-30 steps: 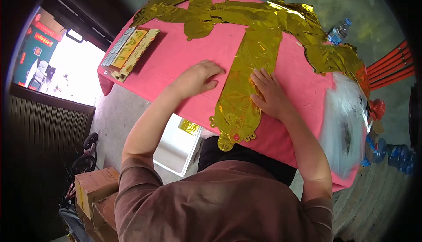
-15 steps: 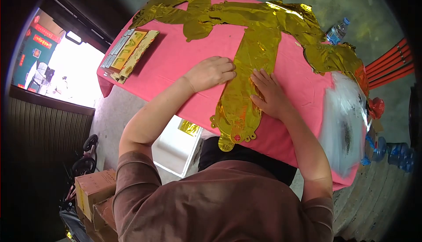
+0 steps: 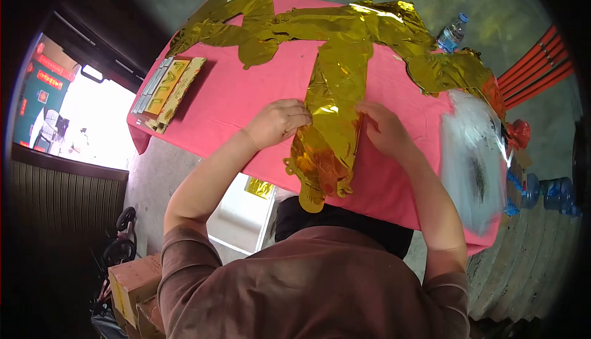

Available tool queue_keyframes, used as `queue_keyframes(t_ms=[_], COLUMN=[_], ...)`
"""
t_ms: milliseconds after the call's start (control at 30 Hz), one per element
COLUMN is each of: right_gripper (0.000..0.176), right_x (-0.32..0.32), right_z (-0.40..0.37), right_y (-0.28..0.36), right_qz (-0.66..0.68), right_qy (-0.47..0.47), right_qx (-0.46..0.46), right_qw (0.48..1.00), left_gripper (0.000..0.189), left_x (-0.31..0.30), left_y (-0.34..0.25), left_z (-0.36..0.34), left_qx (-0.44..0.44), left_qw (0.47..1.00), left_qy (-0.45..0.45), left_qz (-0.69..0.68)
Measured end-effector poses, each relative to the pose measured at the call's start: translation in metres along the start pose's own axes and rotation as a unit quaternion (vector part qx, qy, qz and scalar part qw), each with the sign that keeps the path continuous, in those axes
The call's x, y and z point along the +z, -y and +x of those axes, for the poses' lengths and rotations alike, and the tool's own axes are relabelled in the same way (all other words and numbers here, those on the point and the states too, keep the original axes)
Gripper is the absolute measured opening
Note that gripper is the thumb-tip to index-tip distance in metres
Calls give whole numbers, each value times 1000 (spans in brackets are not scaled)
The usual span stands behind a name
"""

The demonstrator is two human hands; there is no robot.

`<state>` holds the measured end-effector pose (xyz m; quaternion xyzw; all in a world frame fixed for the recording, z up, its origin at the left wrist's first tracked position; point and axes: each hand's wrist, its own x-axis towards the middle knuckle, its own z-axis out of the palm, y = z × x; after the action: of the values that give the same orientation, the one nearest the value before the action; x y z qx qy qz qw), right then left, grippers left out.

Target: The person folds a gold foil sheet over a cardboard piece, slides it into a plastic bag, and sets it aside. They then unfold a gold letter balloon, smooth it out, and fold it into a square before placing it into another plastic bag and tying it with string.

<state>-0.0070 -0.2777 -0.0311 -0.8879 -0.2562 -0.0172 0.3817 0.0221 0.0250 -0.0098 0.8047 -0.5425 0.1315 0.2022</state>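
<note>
A flat gold foil balloon lies lengthwise on the pink-covered table, its tabbed end hanging over the front edge. At its left edge my left hand is closed, the fingertips pinching the foil. My right hand holds the opposite edge with bent fingers, the palm raised off the sheet. Between the hands the foil bulges and catches the light, with reddish reflections near the tabbed end. More flat gold foil balloons spread along the far side of the table, touching or overlapping this one.
Printed packs sit at the table's left end. Clear plastic bags cover its right end. A water bottle stands beyond the foil. Below are a white bin and a cardboard box; red poles lean at right.
My right hand has gone from lying flat on the foil to gripping its right edge. The foil between my hands now bulges up. The whole view has shifted slightly.
</note>
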Motion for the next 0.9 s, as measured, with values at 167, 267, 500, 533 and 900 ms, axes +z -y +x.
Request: queue_keyframes(t_ms=[167,267,500,533,900], right_gripper=[45,40,12,26,23], right_x=[-2,3,1,8,-3], right_z=[-20,-22,-3,4,35], right_y=[36,44,42,30,8], right_qz=[-105,-85,90,222,201], right_qy=[-16,7,4,-43,22], right_qx=[-113,-134,196,152,299], right_qw=[988,987,976,962,933], left_gripper=[20,19,15,19,20], left_x=[1,-1,-18,-23,13], left_y=[-15,-25,-16,-13,55], left_z=[-6,-7,20,30,51], left_qx=[-42,-60,-386,-384,-496], left_qw=[998,995,882,858,706], left_qy=[-16,-9,167,134,226], left_qz=[-54,-75,-211,-314,-452])
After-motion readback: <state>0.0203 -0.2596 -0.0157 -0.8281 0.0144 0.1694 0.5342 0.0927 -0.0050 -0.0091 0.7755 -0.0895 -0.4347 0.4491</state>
